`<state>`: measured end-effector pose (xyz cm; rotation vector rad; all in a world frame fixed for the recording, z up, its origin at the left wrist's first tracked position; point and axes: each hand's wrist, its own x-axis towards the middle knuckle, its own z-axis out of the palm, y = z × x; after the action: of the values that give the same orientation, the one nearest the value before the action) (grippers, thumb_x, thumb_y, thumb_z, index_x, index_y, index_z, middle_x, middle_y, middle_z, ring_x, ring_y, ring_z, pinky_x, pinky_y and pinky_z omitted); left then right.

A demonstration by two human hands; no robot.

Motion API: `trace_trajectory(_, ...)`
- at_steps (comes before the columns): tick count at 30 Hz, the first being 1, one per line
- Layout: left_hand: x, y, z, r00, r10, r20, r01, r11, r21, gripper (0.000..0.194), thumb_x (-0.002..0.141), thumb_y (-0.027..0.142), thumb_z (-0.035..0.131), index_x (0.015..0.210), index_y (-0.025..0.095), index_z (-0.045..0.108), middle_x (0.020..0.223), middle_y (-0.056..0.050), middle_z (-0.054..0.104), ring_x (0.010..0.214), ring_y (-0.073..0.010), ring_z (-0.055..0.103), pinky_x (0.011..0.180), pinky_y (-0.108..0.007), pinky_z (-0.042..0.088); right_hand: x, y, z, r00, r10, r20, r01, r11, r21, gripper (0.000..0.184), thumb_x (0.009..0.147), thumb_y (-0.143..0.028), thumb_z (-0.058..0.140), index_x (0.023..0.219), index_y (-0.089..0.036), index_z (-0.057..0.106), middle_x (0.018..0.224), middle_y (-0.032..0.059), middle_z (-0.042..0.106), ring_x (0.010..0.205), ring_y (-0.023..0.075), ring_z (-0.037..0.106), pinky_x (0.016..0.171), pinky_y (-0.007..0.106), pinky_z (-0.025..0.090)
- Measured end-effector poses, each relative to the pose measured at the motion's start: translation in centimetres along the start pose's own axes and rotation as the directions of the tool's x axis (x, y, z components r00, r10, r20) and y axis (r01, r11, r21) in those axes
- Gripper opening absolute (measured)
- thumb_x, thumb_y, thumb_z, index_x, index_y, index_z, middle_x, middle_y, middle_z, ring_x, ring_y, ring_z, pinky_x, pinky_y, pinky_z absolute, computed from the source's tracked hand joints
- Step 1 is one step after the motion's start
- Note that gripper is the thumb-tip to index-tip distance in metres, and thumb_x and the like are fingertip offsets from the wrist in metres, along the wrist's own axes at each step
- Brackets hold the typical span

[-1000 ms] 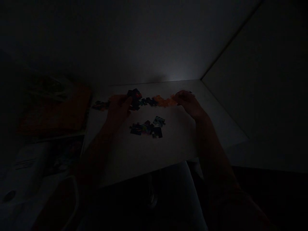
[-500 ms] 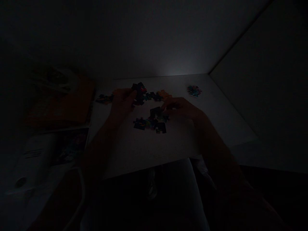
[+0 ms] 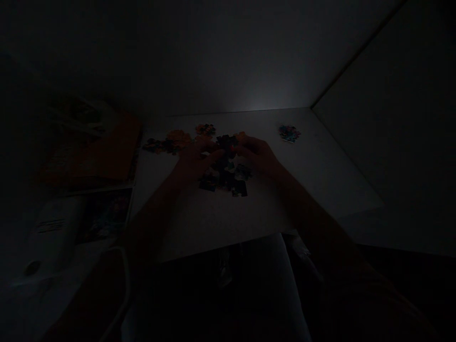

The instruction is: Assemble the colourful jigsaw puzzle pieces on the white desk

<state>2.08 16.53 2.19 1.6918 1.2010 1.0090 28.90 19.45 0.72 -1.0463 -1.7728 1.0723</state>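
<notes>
The light is very dim. A dark clump of joined jigsaw pieces point(image 3: 226, 141) with a red spot is held between my two hands above the table. My left hand point(image 3: 194, 159) pinches its left side between thumb and fingers. At its right edge, the fingers of my right hand point(image 3: 259, 153) are closed on it. Just below, nearer to me, a partly joined puzzle section point(image 3: 225, 179) lies on the table; whether the held clump touches it I cannot tell.
Orange and dark loose pieces point(image 3: 178, 137) lie at the back left, with a small pile point(image 3: 205, 129) beside them. Another pile point(image 3: 289, 133) sits at the back right of the white table point(image 3: 320, 175). An orange package point(image 3: 96, 161) and a dark picture point(image 3: 105, 213) are on the left.
My left hand has carried the joined jigsaw pieces rightward, over the puzzle section. My right hand has shifted up from the lower section and taken hold of the clump's right side.
</notes>
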Motion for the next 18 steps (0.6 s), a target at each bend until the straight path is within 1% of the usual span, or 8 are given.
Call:
trace_trajectory(4,0.1,0.4,-0.1,1.0,-0.021,0.008,0.021,0.999,-0.038,0.02,0.105,0.038,0.092,0.111,0.021,0.083,0.117,-0.008,0.084,0.099,-0.02,0.08,0.084,-0.029,0.066,0.1,-0.7,-0.3,0.995,-0.016,-0.096,0.02,0.999,0.046,0.071,0.087,-0.098,0.09,0.088,-0.029,0.074,0.09,0.0023,0.069,0.087,0.0221,0.06,0.083,0.04,0.055)
trace_trajectory(6,0.2,0.7,-0.2,0.999,-0.037,-0.035,0.036,0.999,-0.034,0.017,0.106,0.036,0.092,0.112,0.021,0.084,0.12,-0.009,0.085,0.104,-0.0216,0.081,0.089,-0.03,0.067,0.1,-1.0,-0.4,0.99,0.018,-0.14,-0.009,0.998,0.066,0.073,0.084,-0.1,0.09,0.088,-0.029,0.073,0.088,0.0025,0.068,0.086,0.0222,0.06,0.08,0.039,0.054)
trace_trajectory(8,0.5,0.8,-0.5,0.992,-0.057,-0.111,0.056,0.998,-0.01,0.017,0.107,0.036,0.092,0.112,0.022,0.084,0.121,-0.009,0.086,0.113,-0.0246,0.082,0.098,-0.033,0.068,0.0,-1.2,-0.7,0.985,0.033,-0.168,-0.018,0.996,0.091,0.074,0.084,-0.101,0.089,0.088,-0.029,0.073,0.085,0.0021,0.067,0.084,0.0213,0.058,0.076,0.038,0.052)
trace_trajectory(9,0.7,0.8,-0.7,0.986,-0.067,-0.154,0.068,0.998,0.004,0.018,0.108,0.036,0.092,0.111,0.021,0.083,0.12,-0.009,0.086,0.117,-0.0256,0.082,0.101,-0.035,0.068,-0.1,-1.1,-0.9,0.986,0.03,-0.163,-0.014,0.995,0.098,0.073,0.085,-0.1,0.089,0.088,-0.029,0.074,0.085,0.0019,0.067,0.083,0.0209,0.057,0.075,0.037,0.052)
trace_trajectory(11,0.9,0.7,-1.1,0.968,-0.08,-0.24,0.087,0.996,0.018,0.022,0.11,0.039,0.091,0.111,0.02,0.08,0.116,-0.009,0.085,0.118,-0.0265,0.082,0.103,-0.037,0.068,-0.2,-0.9,-1.3,0.995,0.014,-0.098,-0.006,0.996,0.085,0.071,0.086,-0.098,0.09,0.089,-0.029,0.076,0.088,0.0022,0.069,0.084,0.021,0.059,0.077,0.038,0.052)
trace_trajectory(14,1.1,0.5,-1.5,0.942,-0.065,-0.33,0.079,0.996,0.028,0.023,0.112,0.043,0.088,0.113,0.021,0.079,0.115,-0.008,0.084,0.116,-0.0261,0.082,0.097,-0.034,0.068,-0.4,-0.2,-1.5,1.0,0.027,-0.009,-0.027,0.999,0.017,0.069,0.084,-0.096,0.093,0.09,-0.029,0.077,0.092,0.0023,0.072,0.088,0.0227,0.062,0.082,0.04,0.053)
trace_trajectory(16,0.9,0.6,-1.5,0.943,-0.047,-0.33,0.065,0.997,0.044,0.021,0.11,0.043,0.087,0.113,0.022,0.082,0.115,-0.008,0.085,0.114,-0.0259,0.082,0.093,-0.033,0.067,-0.3,0.1,-1.3,0.999,0.046,-0.027,-0.046,0.999,-0.007,0.071,0.081,-0.097,0.095,0.09,-0.029,0.074,0.091,0.0013,0.07,0.088,0.023,0.061,0.083,0.04,0.053)
trace_trajectory(18,0.7,0.9,-1.2,0.967,-0.019,-0.253,0.036,0.997,0.065,0.022,0.108,0.044,0.088,0.113,0.023,0.085,0.117,-0.009,0.087,0.111,-0.0258,0.082,0.092,-0.032,0.067,-0.2,0.3,-0.8,0.998,0.034,-0.056,-0.034,0.999,-0.003,0.073,0.081,-0.099,0.093,0.091,-0.03,0.073,0.094,0.0014,0.069,0.09,0.0236,0.061,0.086,0.04,0.055)
